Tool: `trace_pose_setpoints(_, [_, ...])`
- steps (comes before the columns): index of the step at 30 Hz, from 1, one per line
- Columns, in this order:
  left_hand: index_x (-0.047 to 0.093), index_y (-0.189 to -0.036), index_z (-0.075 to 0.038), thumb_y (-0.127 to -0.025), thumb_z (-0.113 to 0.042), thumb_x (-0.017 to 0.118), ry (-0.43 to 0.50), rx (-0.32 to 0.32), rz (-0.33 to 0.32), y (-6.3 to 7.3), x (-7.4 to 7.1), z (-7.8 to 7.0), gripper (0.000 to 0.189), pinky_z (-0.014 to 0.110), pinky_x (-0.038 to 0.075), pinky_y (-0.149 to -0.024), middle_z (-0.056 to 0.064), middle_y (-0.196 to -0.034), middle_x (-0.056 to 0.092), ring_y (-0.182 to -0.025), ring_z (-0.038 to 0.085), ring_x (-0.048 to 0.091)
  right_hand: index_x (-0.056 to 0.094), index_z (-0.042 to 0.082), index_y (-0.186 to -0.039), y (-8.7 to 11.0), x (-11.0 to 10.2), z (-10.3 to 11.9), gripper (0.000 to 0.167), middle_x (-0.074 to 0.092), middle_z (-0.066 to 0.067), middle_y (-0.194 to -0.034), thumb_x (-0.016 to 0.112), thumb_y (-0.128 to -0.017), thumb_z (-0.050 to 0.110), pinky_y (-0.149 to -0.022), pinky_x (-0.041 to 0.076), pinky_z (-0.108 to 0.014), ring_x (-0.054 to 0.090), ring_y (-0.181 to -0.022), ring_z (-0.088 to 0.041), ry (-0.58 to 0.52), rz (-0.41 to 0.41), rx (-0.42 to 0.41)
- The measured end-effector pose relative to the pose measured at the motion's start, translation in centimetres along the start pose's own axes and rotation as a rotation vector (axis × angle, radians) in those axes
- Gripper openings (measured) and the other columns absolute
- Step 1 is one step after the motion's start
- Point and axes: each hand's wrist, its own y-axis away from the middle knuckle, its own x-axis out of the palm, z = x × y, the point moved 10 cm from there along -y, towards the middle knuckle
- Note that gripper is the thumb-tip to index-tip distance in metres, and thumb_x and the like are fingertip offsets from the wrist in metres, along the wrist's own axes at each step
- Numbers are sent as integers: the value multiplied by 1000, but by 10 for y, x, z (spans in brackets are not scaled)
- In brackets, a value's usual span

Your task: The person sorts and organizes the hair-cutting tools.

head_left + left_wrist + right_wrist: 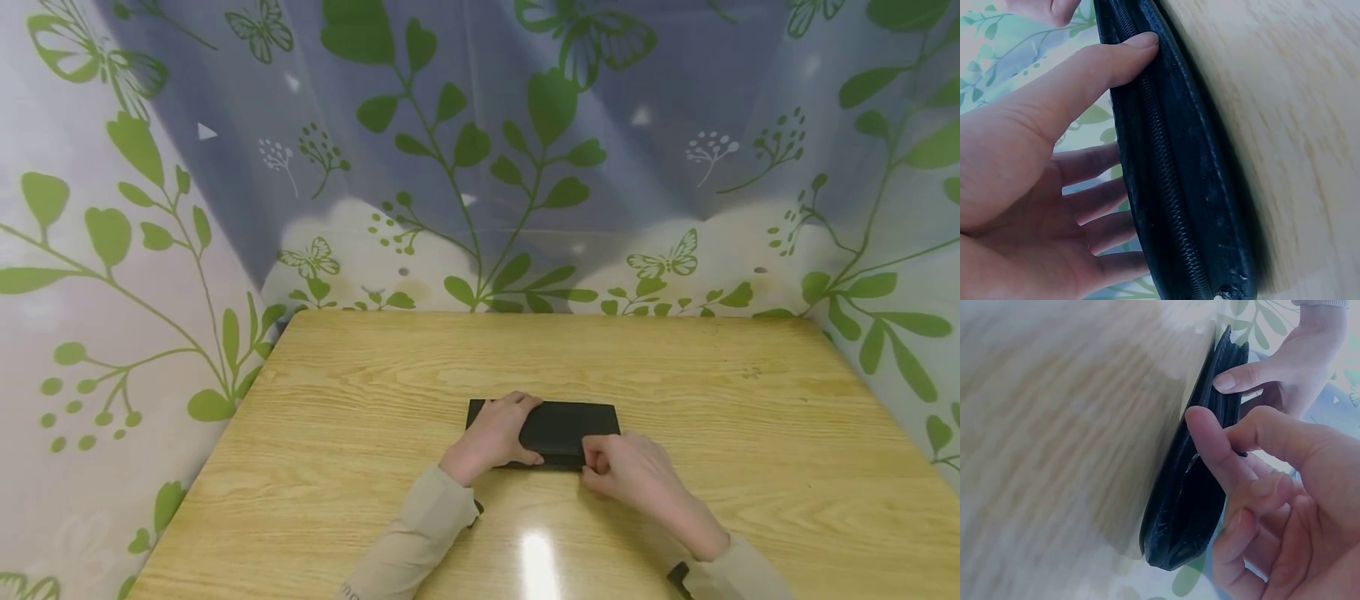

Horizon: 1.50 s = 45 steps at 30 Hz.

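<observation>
A long black zip wallet (570, 423) lies flat on the wooden table. My left hand (498, 433) holds its left part, fingers spread over the top face and thumb pressed on the zipped front edge. Along that edge runs a black zipper (1169, 175), with its teeth meshed below the left thumb in the left wrist view. At the front right, my right hand (637, 471) pinches the zipper pull between thumb and forefinger; the fingers mostly hide it. Beyond this pinch, the wallet's right end (1175, 547) gapes somewhat in the right wrist view.
The wooden table (375, 358) reaches back to a curtain (480, 192) printed with green leaves and butterflies, which also hangs at both sides. A bright light reflection (538, 558) lies on the tabletop in front of the wallet.
</observation>
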Motion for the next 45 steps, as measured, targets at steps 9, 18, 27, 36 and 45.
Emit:
trace_pose_setpoints(9, [51, -147, -10, -78, -38, 89, 3, -5, 9, 1, 2, 0, 83, 53, 41, -111, 9, -148, 52, -132, 30, 54, 50, 25, -66, 4, -1, -3, 32, 43, 25, -44, 74, -78, 7, -43, 16, -16, 29, -43, 2, -16, -2, -19])
trace_pose_setpoints(18, [51, -147, -9, -78, -38, 89, -8, 13, -6, 0, 0, -1, 84, 57, 40, -111, 10, -147, 53, -132, 31, 54, 49, 25, -69, 11, -6, -19, 31, 45, 22, -49, 73, -80, 9, -45, 21, -20, 34, -48, -1, 63, 2, 42])
trace_pose_setpoints(27, [51, -147, -9, -78, -38, 89, -16, 10, -10, -1, 1, 1, 84, 58, 40, -111, 11, -147, 53, -132, 32, 54, 51, 27, -71, 15, -10, -30, 30, 50, 24, -51, 74, -83, 12, -45, 20, -19, 31, -47, -1, 75, -14, 45])
trace_pose_setpoints(36, [51, -147, -10, -78, -38, 89, -14, 11, -9, -1, 1, 0, 83, 58, 39, -112, 10, -147, 52, -132, 32, 54, 52, 27, -70, 16, -14, -35, 31, 58, 25, -53, 74, -83, 10, -43, 20, -19, 33, -45, 0, 42, -36, 44])
trace_pose_setpoints(45, [51, -146, -9, -79, -37, 88, -1, 14, -6, 0, 0, 0, 82, 57, 39, -112, 10, -147, 52, -131, 32, 54, 50, 28, -68, 15, -20, -41, 31, 51, 26, -49, 73, -79, 11, -44, 23, -22, 33, -47, -1, 64, -60, 66])
